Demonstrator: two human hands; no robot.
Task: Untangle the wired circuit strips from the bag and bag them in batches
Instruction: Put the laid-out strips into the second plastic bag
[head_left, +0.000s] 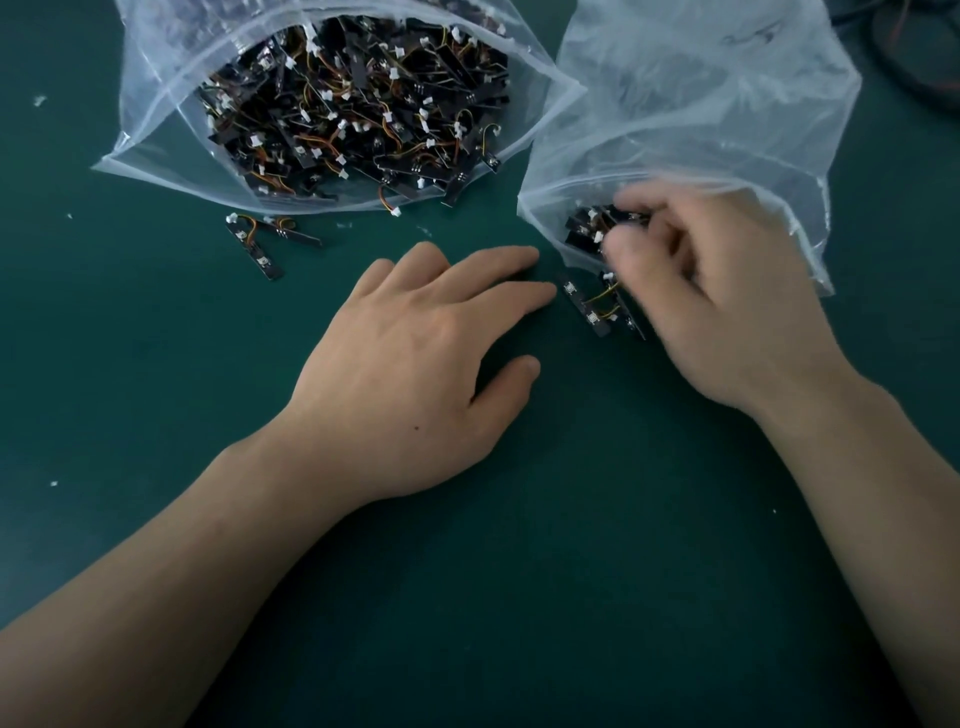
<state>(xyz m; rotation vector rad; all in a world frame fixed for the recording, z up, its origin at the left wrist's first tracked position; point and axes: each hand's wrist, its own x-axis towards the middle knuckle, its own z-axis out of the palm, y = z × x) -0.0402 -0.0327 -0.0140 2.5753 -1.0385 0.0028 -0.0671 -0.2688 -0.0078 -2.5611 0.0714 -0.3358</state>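
Note:
A large clear bag (156, 171) at the back left lies open, packed with a tangle of black circuit strips (353, 104) with orange and yellow wires and white plugs. A smaller clear bag (701, 104) lies at the right, its mouth toward me. My right hand (727, 301) is blurred at that mouth, fingers curled round a small bundle of strips (592, 228). Two wired strips (592, 312) lie on the mat just under it. My left hand (426, 338) rests flat on the green mat, fingers straight, tips close to those strips.
Two loose wired strips (260, 244) lie in front of the big bag. The green mat (467, 597) covers the table, with small white scraps scattered at the left. Dark cables (919, 57) show at the far right corner.

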